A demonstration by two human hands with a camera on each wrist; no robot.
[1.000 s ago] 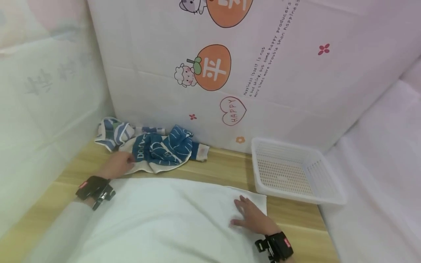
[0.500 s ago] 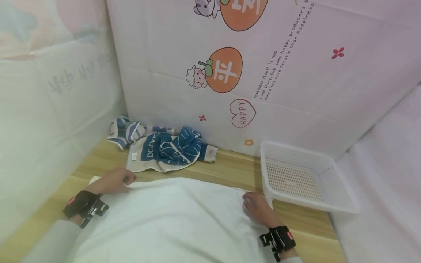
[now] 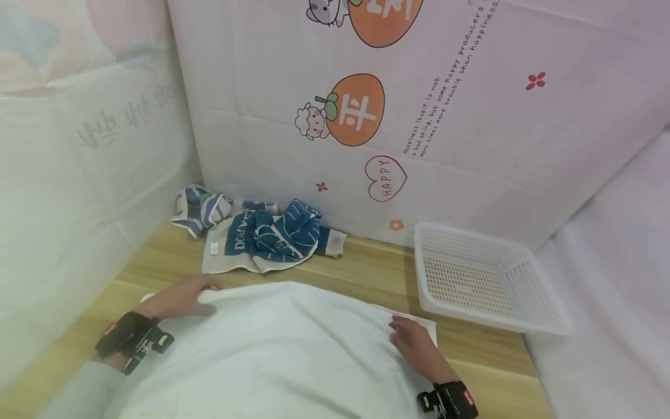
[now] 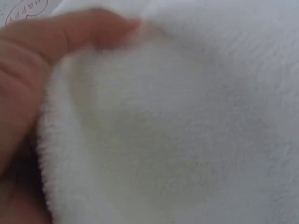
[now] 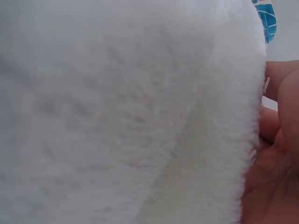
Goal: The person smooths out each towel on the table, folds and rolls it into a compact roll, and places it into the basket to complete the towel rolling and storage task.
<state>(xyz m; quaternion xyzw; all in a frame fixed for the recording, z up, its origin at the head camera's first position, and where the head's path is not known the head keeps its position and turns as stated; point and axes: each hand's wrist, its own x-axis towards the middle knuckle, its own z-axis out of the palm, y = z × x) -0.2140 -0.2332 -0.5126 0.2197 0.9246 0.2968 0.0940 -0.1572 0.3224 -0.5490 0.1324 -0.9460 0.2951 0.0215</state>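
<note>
A large white fluffy towel (image 3: 277, 349) spreads across the near half of the table in the head view. My left hand (image 3: 183, 297) pinches its far edge at the left, and the cloth rises where it is held. In the left wrist view the thumb (image 4: 84, 28) lies over the fold, with the other fingers behind it. At the towel's right part, close to its far corner, my right hand (image 3: 416, 346) has its fingers curled in at the cloth. Raised white pile fills most of the right wrist view, with that hand's fingers (image 5: 285, 88) along its edge.
Beyond the towel, a crumpled blue and beige lettered towel (image 3: 230, 259) lies by the back wall, with a blue-and-white striped cloth (image 3: 201, 209) to its left. A white plastic basket (image 3: 484, 314) stands at the back right. Printed white sheets (image 3: 251, 145) wall the table.
My left hand has come back from beside the blue towel and now holds the white towel's edge. The right hand's spread fingers have curled in. The head view has shifted slightly.
</note>
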